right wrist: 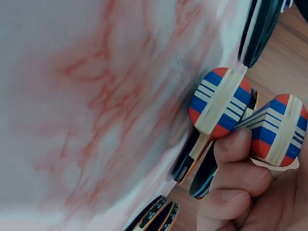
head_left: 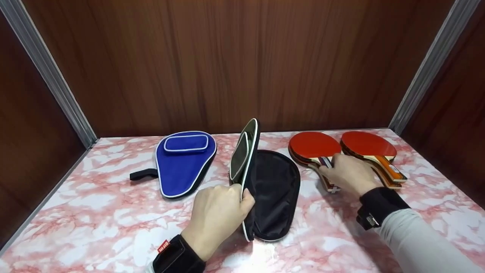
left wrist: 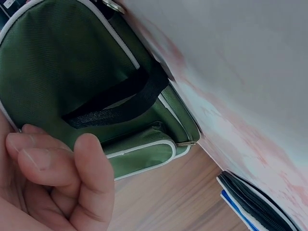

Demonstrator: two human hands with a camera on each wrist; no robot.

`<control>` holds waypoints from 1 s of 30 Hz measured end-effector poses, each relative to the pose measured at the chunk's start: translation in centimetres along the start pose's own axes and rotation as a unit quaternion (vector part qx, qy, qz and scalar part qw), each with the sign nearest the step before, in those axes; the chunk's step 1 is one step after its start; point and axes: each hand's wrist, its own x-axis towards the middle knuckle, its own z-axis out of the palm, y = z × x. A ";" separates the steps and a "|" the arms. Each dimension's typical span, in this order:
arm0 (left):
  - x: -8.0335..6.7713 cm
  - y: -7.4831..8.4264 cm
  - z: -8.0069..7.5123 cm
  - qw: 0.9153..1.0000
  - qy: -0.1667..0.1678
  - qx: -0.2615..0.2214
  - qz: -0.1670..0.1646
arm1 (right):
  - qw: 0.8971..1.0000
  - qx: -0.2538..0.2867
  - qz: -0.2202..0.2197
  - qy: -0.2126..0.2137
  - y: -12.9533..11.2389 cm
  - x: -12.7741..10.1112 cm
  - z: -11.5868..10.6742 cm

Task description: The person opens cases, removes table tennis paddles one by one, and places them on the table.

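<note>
Left hand (head_left: 216, 216) clamps the green paddle case (head_left: 244, 151) flap upright mid-tabletop (head_left: 94, 212), right hand (head_left: 346, 172) curled around a red paddle (head_left: 312, 146) handle near the right wall.

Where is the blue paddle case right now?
In the head view, the blue paddle case lies flat on the marble table, rear left, just left of the open green case.

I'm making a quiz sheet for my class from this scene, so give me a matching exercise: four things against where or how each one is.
1. blue zipped paddle case
2. green paddle case with black lining
3. left red-faced paddle stack
4. right red-faced paddle stack

a. held open by left hand
b. untouched, far right
c. lies shut, far left
d. handle under right hand

Pairs: 1-c, 2-a, 3-d, 4-b
</note>
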 end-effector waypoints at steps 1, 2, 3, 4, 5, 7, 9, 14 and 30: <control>0.0 0.0 0.0 1.000 0.001 -0.001 0.000 | 1.000 -0.001 0.001 -0.005 0.0 0.1 0.0; 0.0 0.0 0.0 1.000 0.002 -0.002 0.000 | 1.000 -0.003 0.001 -0.010 0.0 0.1 0.0; -0.1 0.0 0.0 1.000 0.002 -0.003 0.000 | 1.000 -0.007 0.002 -0.015 0.0 0.2 0.0; -0.1 0.0 0.0 1.000 0.002 -0.005 -0.001 | 1.000 -0.011 0.003 -0.020 0.0 0.3 0.0; -0.1 0.0 0.0 1.000 0.000 -0.006 -0.002 | 1.000 -0.014 0.003 -0.026 0.0 0.4 0.0; -0.1 0.0 0.0 1.000 -0.001 -0.008 -0.003 | 0.999 -0.022 0.003 -0.034 0.0 0.4 -0.1; -0.1 0.0 0.0 1.000 -0.002 -0.009 -0.002 | 0.999 -0.027 0.003 -0.040 0.0 0.5 -0.2; 0.0 0.0 0.0 1.000 0.000 -0.008 0.001 | 0.998 -0.031 -0.004 -0.048 0.1 0.7 -0.5; 0.0 0.0 0.0 1.000 0.002 -0.005 0.002 | 0.999 -0.019 0.000 -0.026 -0.5 0.4 0.0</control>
